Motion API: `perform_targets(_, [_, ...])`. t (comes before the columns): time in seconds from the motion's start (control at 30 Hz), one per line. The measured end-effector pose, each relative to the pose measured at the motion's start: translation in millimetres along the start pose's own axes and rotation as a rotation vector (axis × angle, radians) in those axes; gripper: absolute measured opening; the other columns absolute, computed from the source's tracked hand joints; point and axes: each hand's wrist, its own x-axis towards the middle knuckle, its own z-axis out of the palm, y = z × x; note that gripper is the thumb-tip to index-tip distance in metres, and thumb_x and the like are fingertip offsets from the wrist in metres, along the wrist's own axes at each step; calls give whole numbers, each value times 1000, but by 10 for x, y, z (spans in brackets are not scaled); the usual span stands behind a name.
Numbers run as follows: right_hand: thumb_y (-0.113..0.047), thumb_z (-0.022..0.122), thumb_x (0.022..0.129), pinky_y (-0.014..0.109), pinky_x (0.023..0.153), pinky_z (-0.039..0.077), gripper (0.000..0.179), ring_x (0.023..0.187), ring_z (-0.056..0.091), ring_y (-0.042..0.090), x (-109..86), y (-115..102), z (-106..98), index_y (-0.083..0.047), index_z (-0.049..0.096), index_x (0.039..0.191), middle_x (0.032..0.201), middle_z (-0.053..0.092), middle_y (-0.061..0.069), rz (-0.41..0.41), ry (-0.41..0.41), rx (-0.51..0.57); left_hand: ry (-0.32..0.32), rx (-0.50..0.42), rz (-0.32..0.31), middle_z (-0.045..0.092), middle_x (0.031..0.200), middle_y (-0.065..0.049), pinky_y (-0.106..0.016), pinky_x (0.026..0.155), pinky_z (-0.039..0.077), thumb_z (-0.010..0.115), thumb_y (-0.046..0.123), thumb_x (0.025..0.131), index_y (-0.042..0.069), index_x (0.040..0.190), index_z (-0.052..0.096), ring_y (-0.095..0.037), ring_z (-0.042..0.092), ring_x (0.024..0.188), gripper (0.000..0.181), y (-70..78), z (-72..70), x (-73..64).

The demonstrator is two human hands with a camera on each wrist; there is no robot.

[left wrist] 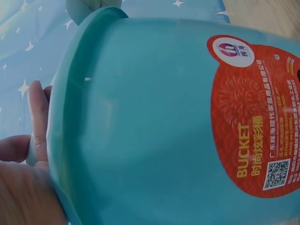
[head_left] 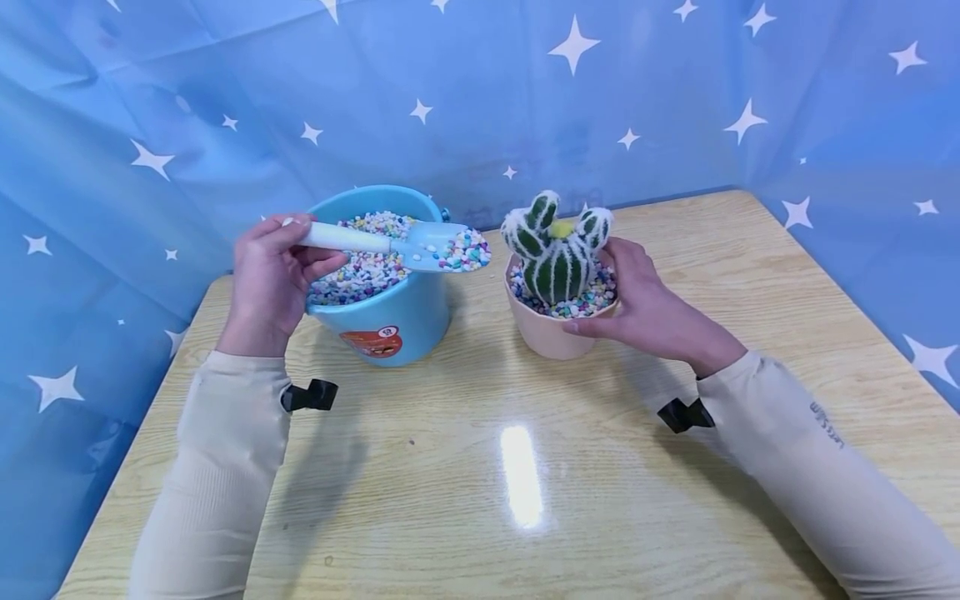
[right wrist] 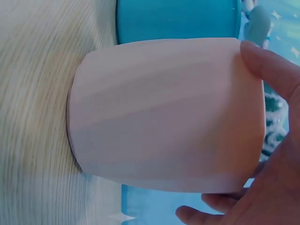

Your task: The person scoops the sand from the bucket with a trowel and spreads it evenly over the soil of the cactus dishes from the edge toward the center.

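Observation:
My left hand point(head_left: 270, 271) grips the white handle of a light blue scoop point(head_left: 420, 247) above the rim of a blue bucket point(head_left: 420, 312). Small multicoloured pebbles point(head_left: 467, 252) lie in the scoop's tip, which extends past the bucket's right side. More pebbles fill much of the bucket. To the right stands a pale pink pot point(head_left: 551, 333) with a green, white-fuzzed cactus point(head_left: 557, 271) set in coloured pebbles. My right hand point(head_left: 637, 292) holds this pot by its right side, thumb at the front rim. In the left wrist view the bucket wall hides most of the scoop.
Both containers stand on a light wood table point(head_left: 450, 483) near its far edge. Behind and to the left hangs a blue curtain point(head_left: 510, 100) with white stars. A red label point(left wrist: 255, 117) is on the bucket's wall.

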Motion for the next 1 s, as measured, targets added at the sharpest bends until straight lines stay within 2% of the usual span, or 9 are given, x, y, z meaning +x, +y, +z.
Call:
perform_targets(0.2, [-39, 83, 80, 66, 112, 18, 116, 143, 5, 35, -4, -1, -18, -13, 0, 157, 158, 5, 18, -23, -20, 10, -18, 17, -34, 57, 102, -22, -35, 67, 63, 50, 0, 100, -9, 99, 55, -24, 68, 59, 11, -14, 102, 19])
perform_targets(0.33, [-33, 81, 83, 66, 113, 16, 114, 144, 3, 36, -18, 5, -42, -14, -4, 157, 158, 4, 18, -33, -46, 13, -12, 56, -44, 57, 102, -22, -35, 66, 63, 49, 1, 101, -10, 100, 54, -24, 67, 57, 12, -37, 160, 41])
perform_targets(0.57, [-35, 80, 84, 65, 113, 15, 111, 145, 3, 34, -19, 24, -34, -16, -2, 157, 159, 4, 16, -54, -47, 23, -2, 147, -47, 57, 105, -22, -34, 66, 62, 47, 3, 103, -11, 106, 51, -22, 68, 60, 15, -66, 219, 61])
perform_targets(0.8, [-37, 80, 83, 64, 113, 17, 107, 144, 6, 34, -21, 32, -27, -10, 6, 156, 158, 7, 16, -61, -31, 8, -35, 167, -49, 56, 105, -23, -36, 66, 63, 48, 3, 102, -10, 103, 51, -23, 67, 60, 13, -83, 269, 53])
perform_targets(1.0, [-36, 81, 82, 63, 113, 19, 109, 142, 9, 37, -14, 21, -32, -6, 7, 155, 155, 10, 20, -54, -32, -5, -64, 244, -28, 58, 107, -25, -35, 66, 63, 48, 6, 103, -9, 107, 51, -23, 68, 63, 16, -91, 324, 44])
